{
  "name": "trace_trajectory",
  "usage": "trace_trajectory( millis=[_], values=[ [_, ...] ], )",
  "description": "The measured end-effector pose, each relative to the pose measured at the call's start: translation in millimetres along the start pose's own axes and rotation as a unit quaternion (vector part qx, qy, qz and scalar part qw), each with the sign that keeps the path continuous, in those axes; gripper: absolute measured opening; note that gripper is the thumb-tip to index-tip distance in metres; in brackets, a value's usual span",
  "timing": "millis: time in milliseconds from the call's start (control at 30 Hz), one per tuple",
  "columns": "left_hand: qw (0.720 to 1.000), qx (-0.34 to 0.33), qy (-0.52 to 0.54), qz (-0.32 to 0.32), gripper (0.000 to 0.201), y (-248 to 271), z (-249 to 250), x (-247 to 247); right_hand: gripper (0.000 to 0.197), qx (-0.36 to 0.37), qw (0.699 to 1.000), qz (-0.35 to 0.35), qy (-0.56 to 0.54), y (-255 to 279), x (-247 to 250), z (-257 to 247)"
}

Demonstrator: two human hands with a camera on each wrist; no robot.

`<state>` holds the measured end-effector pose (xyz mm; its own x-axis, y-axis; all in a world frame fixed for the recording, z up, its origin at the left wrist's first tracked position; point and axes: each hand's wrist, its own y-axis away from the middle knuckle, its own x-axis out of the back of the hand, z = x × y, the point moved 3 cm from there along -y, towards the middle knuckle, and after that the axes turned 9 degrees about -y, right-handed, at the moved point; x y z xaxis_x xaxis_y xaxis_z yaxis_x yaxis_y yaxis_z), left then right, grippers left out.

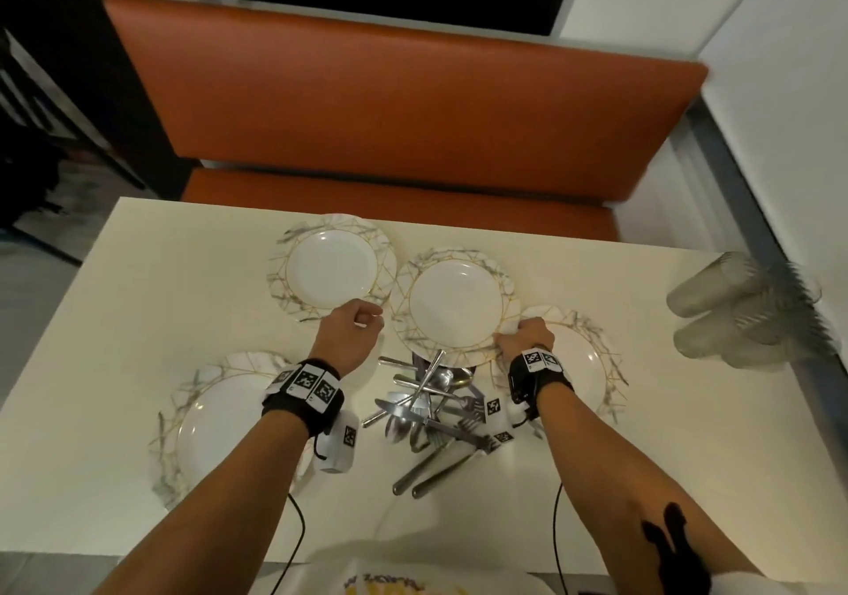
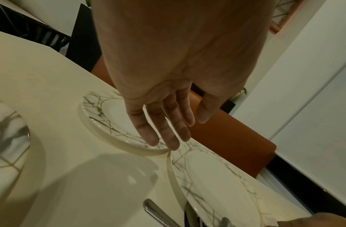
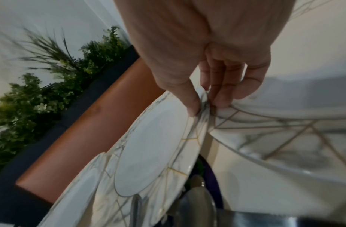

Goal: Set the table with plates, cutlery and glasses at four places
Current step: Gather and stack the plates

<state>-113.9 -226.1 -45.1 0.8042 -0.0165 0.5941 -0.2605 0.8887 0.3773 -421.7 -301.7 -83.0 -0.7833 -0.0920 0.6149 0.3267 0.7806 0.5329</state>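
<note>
- The right hand [image 1: 527,335] pinches the rim of the middle plate [image 1: 454,303]. The thumb is on top of the rim and the fingers [image 3: 223,98] are under it.
- The pinch sits at about 4 o'clock on that plate. So the plate stretches away from the hand, toward 10 o'clock.
- I think the hold is at the edge because a flat plate is easiest to lift or slide from its rim.
- The middle plate lies partly over the right plate [image 1: 583,365], so it likely needs moving to its own place.
- The left hand [image 1: 353,326] holds nothing. Its fingers are straight and loose over the near rim of the far-left plate [image 1: 332,266], at about 5 o'clock on it. I cannot tell if they touch it.
- A fourth plate [image 1: 215,415] lies near the front left of the table [image 1: 137,282], partly under the left arm.
- The cutlery [image 1: 431,406] is in a heap at 6 o'clock from the middle plate, between the two arms. It looks not yet shared out.
- The glasses [image 1: 734,310] lie stacked on their sides at the right edge, at about 3 o'clock.
- I think only the plates are being set now.
</note>
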Motion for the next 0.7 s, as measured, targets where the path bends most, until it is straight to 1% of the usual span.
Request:
trace_trajectory(
  millis=[67, 100, 133, 167, 300, 367, 433, 533, 600, 700],
  values=[
    [1.000, 0.001, 0.000, -0.001, 0.010, -3.2, 1.6, 4.3, 0.036, -0.004, 1.000, 0.000, -0.017, -1.0, 0.6, -1.6],
    [1.000, 0.000, 0.001, -0.004, 0.010, -4.7, 2.9, 5.3, 0.028, -0.003, 1.000, -0.001, -0.024, -1.6, 2.4, -2.4],
    [1.000, -0.002, 0.002, -0.007, 0.011, -6.4, 4.7, 5.6, 0.022, 0.000, 1.000, -0.003, -0.026, -0.8, 6.0, -4.8],
    [1.000, -0.005, 0.001, -0.009, 0.011, -8.3, 6.7, 5.5, 0.020, 0.006, 1.000, 0.002, -0.030, -1.4, 10.5, -7.3],
    [1.000, -0.016, 0.001, -0.017, 0.013, -14.4, 19.8, 3.5, 0.016, 0.028, 0.995, 0.042, -0.089, -0.2, 38.1, -23.4],
    [1.000, -0.022, -0.005, -0.020, 0.013, -17.3, 28.5, 1.4, 0.023, 0.051, 0.991, 0.081, -0.097, 3.9, 56.8, -35.3],
    [0.999, -0.023, -0.011, -0.023, 0.011, -20.0, 37.8, -1.6, 0.029, 0.086, 0.985, 0.114, -0.098, 11.9, 75.6, -44.9],
    [0.999, -0.026, -0.007, -0.017, 0.014, -21.8, 53.6, -8.7, 0.026, 0.169, 0.967, 0.150, -0.119, 24.9, 102.6, -53.7],
    [1.000, -0.023, 0.009, -0.015, 0.025, -18.6, 67.3, -14.1, 0.025, 0.216, 0.952, 0.163, -0.146, 31.3, 117.6, -55.8],
    [0.998, -0.001, 0.051, -0.028, 0.058, -14.1, 82.2, -26.7, 0.024, 0.260, 0.935, 0.147, -0.191, 33.5, 129.0, -54.0]
  ],
)
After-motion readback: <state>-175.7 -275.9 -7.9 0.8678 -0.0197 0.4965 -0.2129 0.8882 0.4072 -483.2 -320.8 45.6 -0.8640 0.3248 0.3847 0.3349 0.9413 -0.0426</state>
